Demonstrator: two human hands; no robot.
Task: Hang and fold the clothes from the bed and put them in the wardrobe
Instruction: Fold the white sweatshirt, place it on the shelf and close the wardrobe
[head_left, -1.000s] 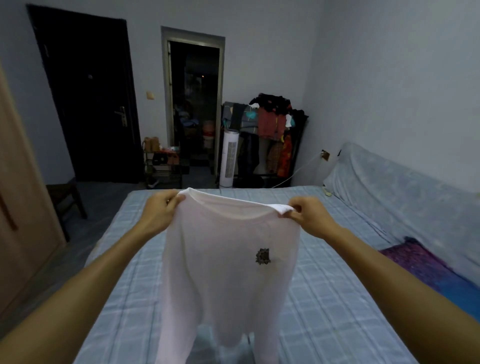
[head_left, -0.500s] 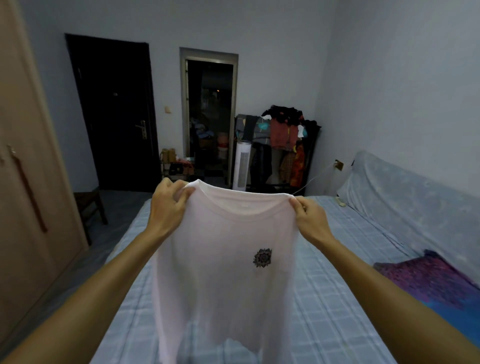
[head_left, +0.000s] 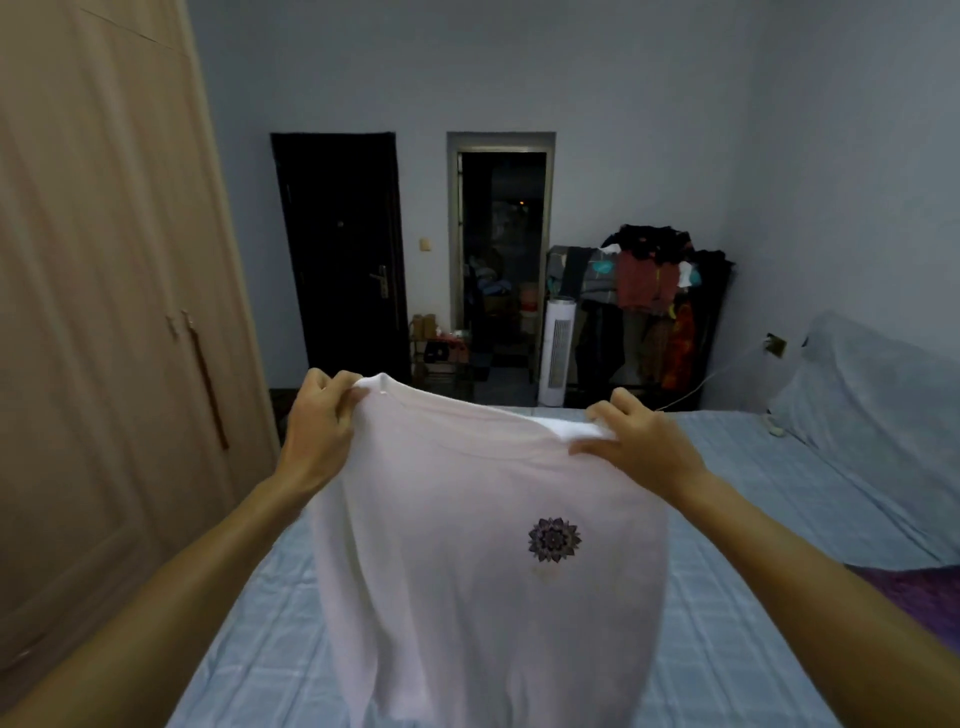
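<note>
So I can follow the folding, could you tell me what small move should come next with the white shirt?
Probably lower the white shirt flat onto the bed: both hands, left hand and right hand, pinch its shoulders, it hangs open, and no hanger is visible.

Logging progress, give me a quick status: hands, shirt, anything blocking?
Left hand and right hand both gripping white shirt at shoulders. Shirt held up over bed, unfolded. Wardrobe doors shut at left. Nothing blocking.

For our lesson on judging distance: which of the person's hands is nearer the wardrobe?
Left. The left hand grips the shirt on the side beside the wardrobe; the right hand holds the far shoulder, over the bed.
</note>
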